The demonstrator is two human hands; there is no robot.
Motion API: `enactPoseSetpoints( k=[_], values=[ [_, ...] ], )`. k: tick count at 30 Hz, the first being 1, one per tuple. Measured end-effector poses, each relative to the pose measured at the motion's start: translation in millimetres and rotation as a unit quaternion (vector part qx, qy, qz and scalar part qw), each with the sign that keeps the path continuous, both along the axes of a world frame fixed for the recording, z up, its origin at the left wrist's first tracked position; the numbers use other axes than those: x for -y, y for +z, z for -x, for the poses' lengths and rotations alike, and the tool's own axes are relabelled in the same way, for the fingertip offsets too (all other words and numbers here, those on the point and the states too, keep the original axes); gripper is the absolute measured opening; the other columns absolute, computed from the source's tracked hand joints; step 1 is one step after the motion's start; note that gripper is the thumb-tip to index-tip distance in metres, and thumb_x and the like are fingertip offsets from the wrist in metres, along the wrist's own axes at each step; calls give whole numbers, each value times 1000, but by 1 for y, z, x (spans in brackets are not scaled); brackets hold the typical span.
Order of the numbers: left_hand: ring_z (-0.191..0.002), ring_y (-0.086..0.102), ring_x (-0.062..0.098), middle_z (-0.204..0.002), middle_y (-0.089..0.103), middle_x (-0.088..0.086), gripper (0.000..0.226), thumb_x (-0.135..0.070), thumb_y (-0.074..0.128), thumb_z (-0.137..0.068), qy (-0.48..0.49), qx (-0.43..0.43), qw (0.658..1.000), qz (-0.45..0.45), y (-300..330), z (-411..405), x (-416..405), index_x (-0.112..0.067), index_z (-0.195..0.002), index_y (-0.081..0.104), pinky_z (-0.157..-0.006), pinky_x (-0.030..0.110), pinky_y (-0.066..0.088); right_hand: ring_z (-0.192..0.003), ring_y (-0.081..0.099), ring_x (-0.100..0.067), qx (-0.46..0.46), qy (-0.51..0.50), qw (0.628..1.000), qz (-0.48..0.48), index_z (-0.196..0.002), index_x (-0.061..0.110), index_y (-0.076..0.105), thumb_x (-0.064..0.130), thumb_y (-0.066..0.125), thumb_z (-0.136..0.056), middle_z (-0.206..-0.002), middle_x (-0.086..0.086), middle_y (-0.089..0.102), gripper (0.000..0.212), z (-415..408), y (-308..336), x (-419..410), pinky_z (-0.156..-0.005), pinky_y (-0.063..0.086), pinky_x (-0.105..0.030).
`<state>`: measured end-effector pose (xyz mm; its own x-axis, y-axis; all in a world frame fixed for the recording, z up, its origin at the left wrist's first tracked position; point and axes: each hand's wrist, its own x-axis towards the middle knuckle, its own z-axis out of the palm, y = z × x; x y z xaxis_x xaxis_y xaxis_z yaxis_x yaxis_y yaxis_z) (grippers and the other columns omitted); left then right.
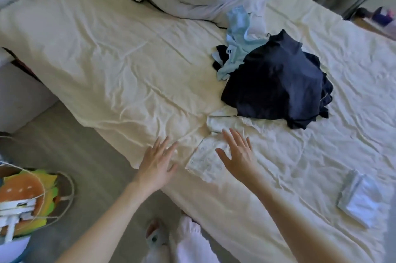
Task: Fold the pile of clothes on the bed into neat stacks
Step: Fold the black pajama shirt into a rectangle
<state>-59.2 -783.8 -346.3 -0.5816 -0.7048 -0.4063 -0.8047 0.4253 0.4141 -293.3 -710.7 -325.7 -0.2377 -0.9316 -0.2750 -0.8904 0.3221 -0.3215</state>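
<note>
Left hand (157, 161) is hovering flat, fingers spread and holding nothing, over the cream bed sheet (96, 59) near the mattress edge. Just beside it, the right hand (236, 153) is lying open (fingers straight) on a pale printed garment (203, 161), partly folded. Farther right, the dark navy clothes pile (276, 82) is sitting crumpled, and a folded white stack (359, 198) is lying near the bed's right side.

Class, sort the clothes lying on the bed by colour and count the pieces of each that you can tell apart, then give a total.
Dark navy garment: 1
Light blue garment: 1
White or cream pieces, one near the bed's edge and one beside the pile: 2
Folded pale piece: 1
Total: 5
</note>
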Motion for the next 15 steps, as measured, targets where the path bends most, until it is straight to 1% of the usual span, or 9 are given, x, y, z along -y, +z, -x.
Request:
enactPoseSetpoints(
  k=[2, 4, 8, 11, 13, 15],
  values=[
    [-146, -4, 25, -159, 0, 3, 61, -43, 36, -98, -6, 7, 1000, -5, -21, 33, 31, -25, -151, 11, -117, 43, 7, -145, 11, -21, -8, -22, 999, -27, -148, 20, 24, 44, 41, -97, -156, -5, 20, 60, 41, -20, 32, -117, 6, -40],
    [-146, -6, 25, -159, -1, 3, 60, -41, 35, -99, -1, 15, 1000, -14, -44, 67, 59, -25, -151, 9, -117, 42, 5, -145, 13, -22, -15, -55, 998, -41, -148, 17, 25, 42, 41, -98, -156, -7, 21, 58, 79, -41, 63, -117, 11, -39],
    [-146, -7, 24, -159, -5, 4, 60, -36, 35, -100, -26, 32, 999, -6, -100, 125, 107, -24, -151, 5, -116, 41, 3, -142, 23, -25, -41, -129, 990, -31, -146, 10, 28, 37, 44, -97, -152, -11, 30, 58, 140, -82, 123, -114, 23, -39],
    [-146, -8, 24, -159, -6, 5, 60, -32, 35, -100, -48, 52, 997, -30, -147, 154, 129, -24, -151, 3, -116, 43, 3, -140, 26, -26, -60, -137, 988, -40, -145, 9, 29, 40, 48, -96, -150, -10, 32, 61, 163, -120, 152, -111, 30, -40],
    [-146, -8, 25, -159, -8, 5, 63, -34, 35, -100, -58, 85, 993, -62, -177, 161, 136, -25, -151, 0, -116, 44, 3, -138, 29, -25, -67, -141, 986, -63, -145, 10, 30, 45, 49, -94, -150, -9, 32, 64, 165, -148, 161, -108, 32, -40],
    [-146, -5, 27, -159, -10, 5, 67, -39, 39, -98, -76, 121, 987, -76, -204, 159, 139, -27, -151, 2, -115, 46, 6, -136, 30, -25, -67, -168, 979, -89, -144, 11, 31, 48, 48, -93, -150, -7, 29, 65, 163, -173, 164, -105, 32, -40]
  ],
)
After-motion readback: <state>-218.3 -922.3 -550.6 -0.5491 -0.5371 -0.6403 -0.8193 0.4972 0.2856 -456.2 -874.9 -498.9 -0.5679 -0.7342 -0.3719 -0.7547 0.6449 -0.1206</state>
